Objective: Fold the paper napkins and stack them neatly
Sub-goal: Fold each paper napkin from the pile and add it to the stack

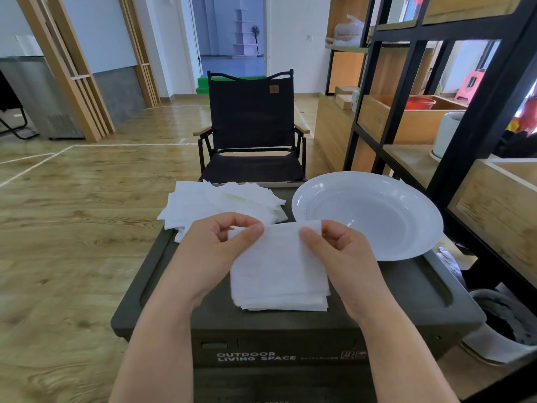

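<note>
White folded napkin (279, 257) pinched at far top corners by left hand (209, 251) and right hand (343, 257), hanging toward the body directly over folded stack (282, 301) on dark box lid (406, 289); unfolded pile (223, 205) beyond left hand.

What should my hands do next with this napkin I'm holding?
Probably lower the napkin flat onto the folded stack and line up its edges. Your left hand and right hand pinch its top corners, and it already hangs right over that stack.
</note>
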`<state>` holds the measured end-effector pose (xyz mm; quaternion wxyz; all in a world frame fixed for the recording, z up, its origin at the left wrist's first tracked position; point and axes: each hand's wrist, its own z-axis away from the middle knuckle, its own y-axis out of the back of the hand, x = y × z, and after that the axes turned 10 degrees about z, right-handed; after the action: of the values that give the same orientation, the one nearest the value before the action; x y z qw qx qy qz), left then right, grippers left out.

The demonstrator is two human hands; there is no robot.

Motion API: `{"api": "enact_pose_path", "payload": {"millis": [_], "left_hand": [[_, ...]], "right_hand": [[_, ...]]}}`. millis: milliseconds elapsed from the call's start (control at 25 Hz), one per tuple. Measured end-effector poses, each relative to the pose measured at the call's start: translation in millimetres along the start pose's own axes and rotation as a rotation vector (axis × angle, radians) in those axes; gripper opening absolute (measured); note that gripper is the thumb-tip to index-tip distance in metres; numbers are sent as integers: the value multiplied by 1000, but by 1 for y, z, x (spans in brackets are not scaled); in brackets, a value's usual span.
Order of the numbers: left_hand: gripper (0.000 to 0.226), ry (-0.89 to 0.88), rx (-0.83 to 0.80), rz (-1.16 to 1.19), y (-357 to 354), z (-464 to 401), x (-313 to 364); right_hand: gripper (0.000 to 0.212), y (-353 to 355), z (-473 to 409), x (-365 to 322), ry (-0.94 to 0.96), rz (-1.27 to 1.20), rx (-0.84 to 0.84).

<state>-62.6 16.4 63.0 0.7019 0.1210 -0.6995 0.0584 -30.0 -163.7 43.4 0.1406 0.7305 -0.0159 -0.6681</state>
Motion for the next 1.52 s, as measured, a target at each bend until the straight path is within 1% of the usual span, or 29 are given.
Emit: {"api": "enact_pose_path", "payload": {"millis": [80, 160, 280, 360, 400, 560, 640, 680, 720, 800, 840, 880, 960, 1000, 1040, 1160, 1280, 1320, 1360, 1400, 1440, 1480, 1520], "left_hand": [[22, 127, -74, -68, -2, -1, -5], [33, 218, -85, -174, -4, -4, -12], [40, 291, -40, -252, -3, -9, -19], [40, 315, -33, -326, -4, -10, -21], [37, 324, -31, -367, -4, -10, -21], [29, 369, 9, -499, -8, -10, -26], [26, 394, 32, -552, -9, -11, -28], [26, 373, 72, -590, -8, -11, -29], [26, 305, 156, -630, -7, -12, -30], [21, 86, 393, -656, -1, -14, -32], [17, -29, 470, -643, 2, -16, -34], [17, -103, 483, -638, 5, -19, -38], [29, -125, 378, -670, 8, -25, -49], [32, -116, 334, -688, 9, -28, -55], [31, -119, 324, -702, 9, -29, -59], [20, -179, 398, -715, 9, -29, -62], [20, -259, 469, -711, 14, -27, -53], [19, -296, 465, -701, 15, -24, -46], [15, -341, 430, -697, 15, -20, -36], [10, -384, 359, -699, 15, -13, -24], [6, -408, 255, -689, 14, -5, -10], [6, -396, 140, -653, 12, 4, 3], [7, -356, 33, -599, 11, 13, 15]], "right_hand": [[15, -2, -2, 1, -29, -6, 101], [14, -1, -5, 3, -72, 53, 149], [24, 0, -8, 15, -86, 394, 142], [32, -2, -9, 24, -79, 622, 136], [31, -4, -10, 28, -76, 683, 134], [10, -12, -11, 34, -48, 802, 144], [14, -15, -8, 34, -87, 828, 179], [18, -15, -5, 32, -116, 838, 225], [20, -14, -2, 29, -133, 838, 284], [20, -12, 1, 22, -105, 804, 391], [18, -11, 1, 18, -69, 779, 421], [15, -11, 1, 14, -34, 754, 430], [12, -13, -1, 10, 4, 698, 413], [12, -14, -1, 11, 10, 675, 399], [12, -15, -2, 11, 14, 658, 385], [10, -16, -3, 13, 28, 626, 374], [9, -15, -3, 14, 47, 612, 366], [10, -14, -2, 14, 64, 595, 345], [14, -15, -1, 13, 94, 566, 306], [25, -16, -1, 11, 131, 535, 249], [41, -17, 0, 9, 167, 502, 186], [57, -19, 0, 8, 184, 465, 125], [66, -20, 1, 5, 182, 414, 66]]}}
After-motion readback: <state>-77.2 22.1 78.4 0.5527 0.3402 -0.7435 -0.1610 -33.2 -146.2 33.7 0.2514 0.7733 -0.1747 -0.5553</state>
